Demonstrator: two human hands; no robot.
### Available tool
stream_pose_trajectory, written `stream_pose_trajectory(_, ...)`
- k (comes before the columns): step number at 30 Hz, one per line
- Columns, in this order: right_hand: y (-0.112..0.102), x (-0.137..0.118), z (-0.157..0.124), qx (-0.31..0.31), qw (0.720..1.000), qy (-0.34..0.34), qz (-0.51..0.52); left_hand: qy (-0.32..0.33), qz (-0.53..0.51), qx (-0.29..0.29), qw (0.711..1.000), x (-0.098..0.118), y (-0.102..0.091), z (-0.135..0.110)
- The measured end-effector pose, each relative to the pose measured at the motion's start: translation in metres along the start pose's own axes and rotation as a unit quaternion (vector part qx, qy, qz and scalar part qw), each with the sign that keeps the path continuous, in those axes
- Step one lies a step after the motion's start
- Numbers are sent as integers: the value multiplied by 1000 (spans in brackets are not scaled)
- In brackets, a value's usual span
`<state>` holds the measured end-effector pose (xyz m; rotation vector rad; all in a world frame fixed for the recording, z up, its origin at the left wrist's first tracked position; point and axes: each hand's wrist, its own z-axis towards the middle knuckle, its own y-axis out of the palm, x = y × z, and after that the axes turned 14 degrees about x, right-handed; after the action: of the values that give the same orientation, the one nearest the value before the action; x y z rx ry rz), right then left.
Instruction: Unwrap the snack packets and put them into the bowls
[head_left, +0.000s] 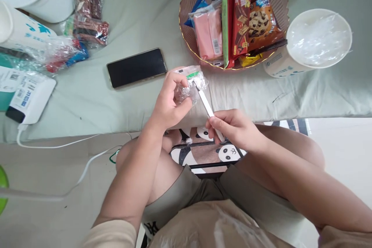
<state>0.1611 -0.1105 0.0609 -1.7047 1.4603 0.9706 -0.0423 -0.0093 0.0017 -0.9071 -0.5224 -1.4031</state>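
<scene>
My left hand [171, 102] curls around a small crinkled clear plastic bag [200, 81] at the table's front edge. A green strip [192, 74] shows on or in the bag; the other contents are hard to make out. In my right hand [232, 126] is a slim white pen-like tool [205, 102], gripped between thumb and fingers. Its thin dark tip points up and left, against or just over the bag. Some left fingertips are hidden behind the plastic.
Behind my hands, a pink scalloped bowl [187, 37] holds several packaged snacks. A phone [136, 68] lies to the left. At right stands a paper tub [276, 66] with clear wrappers. Snack packs [90, 29], a white device [35, 99] and its cable [58, 147] are farther left.
</scene>
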Motion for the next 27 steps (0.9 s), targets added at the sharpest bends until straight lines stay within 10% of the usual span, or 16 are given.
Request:
stream_pose_trajectory(13,-2,-1,-10,4,995,-38,-95,-170,-158,136,963,-2,-20,12)
stream_pose_trajectory(15,-15,0,-11,111,959,-154,-211,-241,-170,127,947,7,-28,18)
stream_pose_trajectory(18,-37,8,-3,293,831,-284,-378,-292,-207,116,927,15,-35,22)
stream_pose_trajectory(22,-56,20,8,369,727,-315,-486,-303,-236,60,921,11,-37,16)
stream_pose_trajectory(25,-54,20,6,388,709,-336,-485,-332,-251,-11,909,9,-36,10)
stream_pose_trajectory(27,-46,15,2,344,752,-373,-421,-366,-271,-75,887,14,-33,8)
